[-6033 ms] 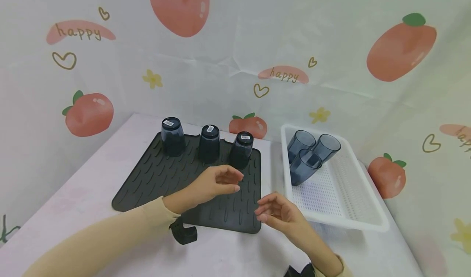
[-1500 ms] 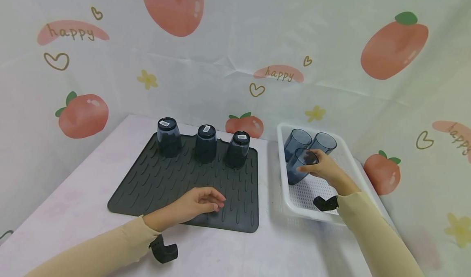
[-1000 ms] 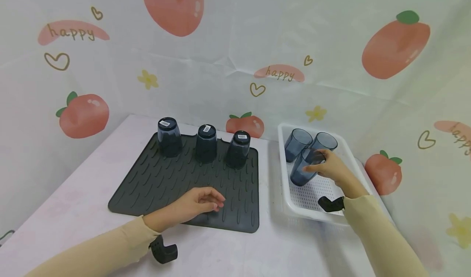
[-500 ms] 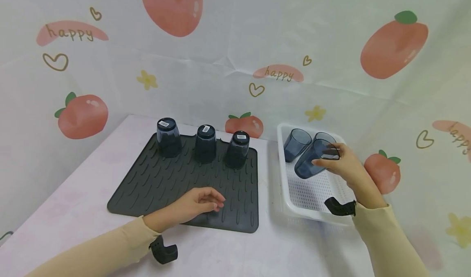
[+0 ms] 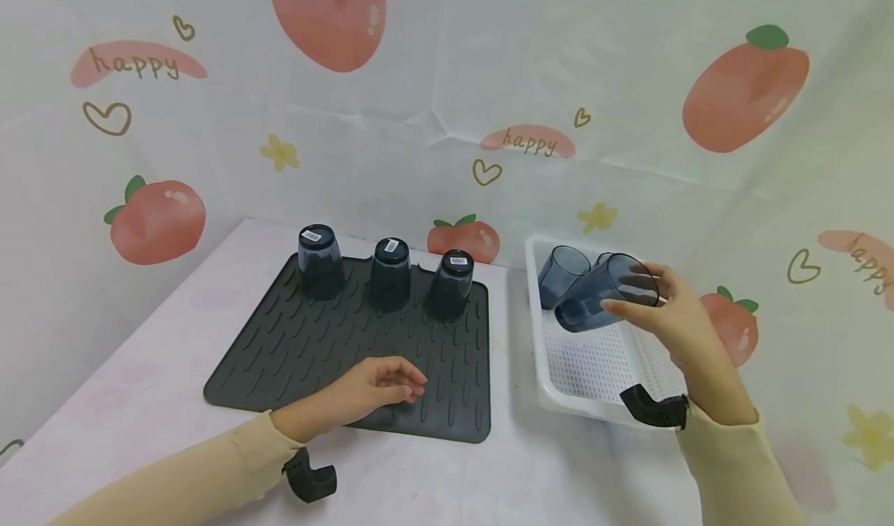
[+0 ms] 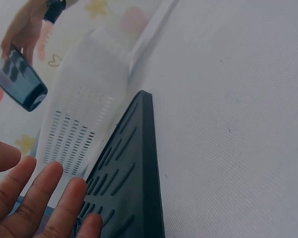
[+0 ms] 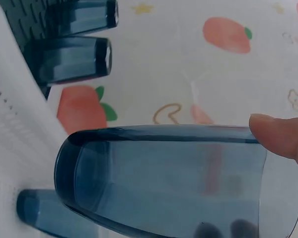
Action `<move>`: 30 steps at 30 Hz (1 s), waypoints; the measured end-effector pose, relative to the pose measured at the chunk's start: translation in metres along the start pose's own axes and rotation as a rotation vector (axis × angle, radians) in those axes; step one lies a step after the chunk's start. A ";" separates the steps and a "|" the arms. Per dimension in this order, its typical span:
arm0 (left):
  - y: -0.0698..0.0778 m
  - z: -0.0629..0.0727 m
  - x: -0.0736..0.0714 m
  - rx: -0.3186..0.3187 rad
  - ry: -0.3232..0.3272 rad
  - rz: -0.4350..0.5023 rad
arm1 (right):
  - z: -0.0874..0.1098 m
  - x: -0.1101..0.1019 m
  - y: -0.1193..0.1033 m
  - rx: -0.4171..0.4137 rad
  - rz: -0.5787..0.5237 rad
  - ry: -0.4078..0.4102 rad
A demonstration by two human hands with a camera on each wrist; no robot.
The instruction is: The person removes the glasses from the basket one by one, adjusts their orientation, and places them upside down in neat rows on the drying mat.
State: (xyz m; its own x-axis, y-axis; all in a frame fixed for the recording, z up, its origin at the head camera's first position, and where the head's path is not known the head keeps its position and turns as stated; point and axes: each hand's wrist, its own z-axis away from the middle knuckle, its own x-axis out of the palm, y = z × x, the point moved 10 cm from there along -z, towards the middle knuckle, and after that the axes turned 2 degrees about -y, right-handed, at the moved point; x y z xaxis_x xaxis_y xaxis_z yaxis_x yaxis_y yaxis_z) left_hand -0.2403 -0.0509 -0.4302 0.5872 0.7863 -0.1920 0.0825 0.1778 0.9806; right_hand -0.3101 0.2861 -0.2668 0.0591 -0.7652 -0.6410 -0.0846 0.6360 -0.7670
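Note:
My right hand grips a blue-grey drinking glass near its rim, thumb on the near side. The glass is tilted, base to the left, above the white basket. In the right wrist view the same glass lies almost level, with fingertips showing through its wall. Two more glasses are in the basket: one leans at the back left, and the other is mostly hidden behind the held glass. My left hand, fingers loosely bent and holding nothing, hovers over the front of the black ribbed mat.
Along the mat's back edge, three glasses stand upside down: left, middle and right, each with a label on its base. A printed cloth backdrop rises behind the white table.
My right hand moved from over the mat's side into the basket, took hold of the front glass, then lifted and tilted it rightward. My left hand drew back toward me, then stayed still.

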 end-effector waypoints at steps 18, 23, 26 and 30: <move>0.006 0.002 0.002 0.018 0.008 -0.003 | 0.025 0.044 -0.035 -0.193 -0.241 -0.015; 0.007 0.001 0.002 0.028 0.012 0.001 | 0.031 0.057 -0.043 -0.240 -0.309 -0.020; 0.008 0.000 0.002 0.039 0.016 0.006 | 0.035 0.065 -0.045 -0.247 -0.360 -0.028; 0.012 -0.001 0.001 0.060 0.023 0.008 | 0.039 0.078 -0.049 -0.255 -0.411 -0.045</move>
State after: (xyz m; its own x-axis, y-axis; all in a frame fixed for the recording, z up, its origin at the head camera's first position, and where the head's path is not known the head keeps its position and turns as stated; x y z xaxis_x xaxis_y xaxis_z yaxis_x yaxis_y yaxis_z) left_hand -0.2394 -0.0469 -0.4187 0.5693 0.8013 -0.1841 0.1266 0.1359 0.9826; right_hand -0.2624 0.1994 -0.2801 0.1816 -0.9392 -0.2915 -0.2860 0.2331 -0.9294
